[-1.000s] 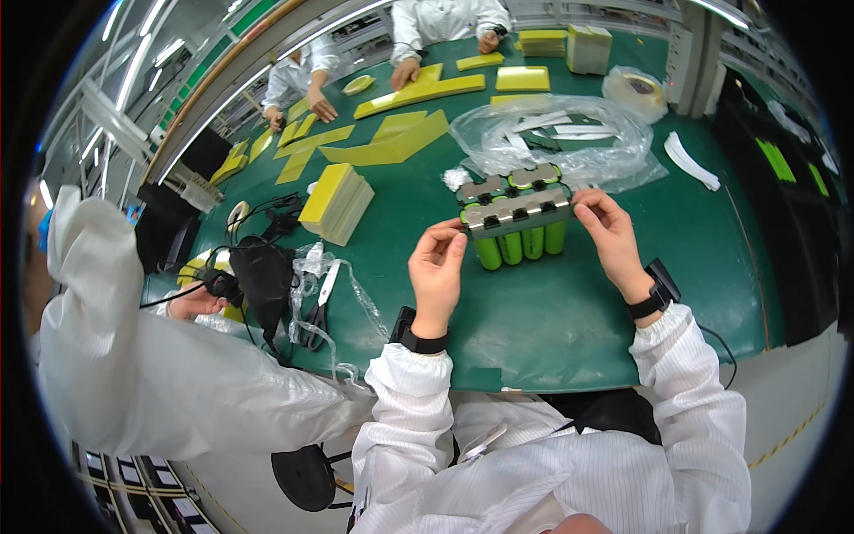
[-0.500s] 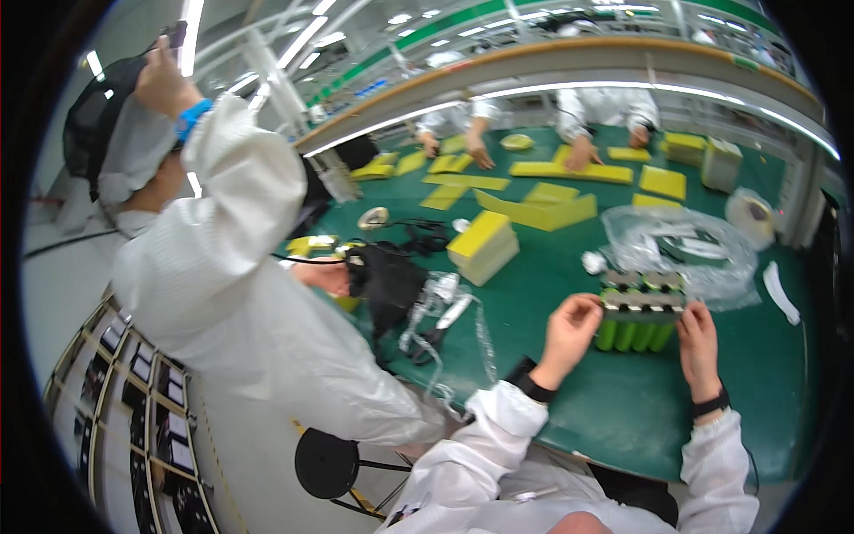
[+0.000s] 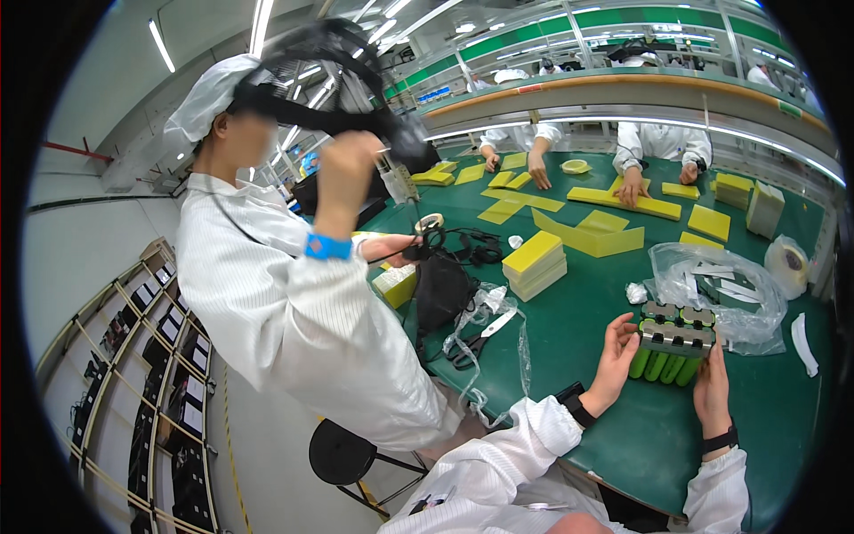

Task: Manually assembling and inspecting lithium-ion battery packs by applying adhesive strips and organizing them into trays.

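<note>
A battery pack (image 3: 673, 338) of green cylindrical cells, with metal strips across its top, is at the near right of the green table. My left hand (image 3: 612, 367) grips its left side, fingers curled at the upper edge. Against the right side presses my right hand (image 3: 713, 390), with its fingertips partly hidden by the pack. Just beyond the pack lies a clear plastic bag (image 3: 756, 311) with white strips in it, and a small crumpled white piece (image 3: 636, 293) is beside the bag.
To my left a standing person (image 3: 294, 294) in white lifts a black head strap (image 3: 329, 89). Scissors (image 3: 480, 343) lie near a stack of yellow-topped blocks (image 3: 535, 264). A tape roll (image 3: 787, 267) stands at right. Across the table, other people's hands (image 3: 632, 187) handle yellow sheets (image 3: 592, 236).
My view has swung left and up, so the table appears shifted right. The person at left has taken the black headgear off their head. My hands stay at the pack's sides.
</note>
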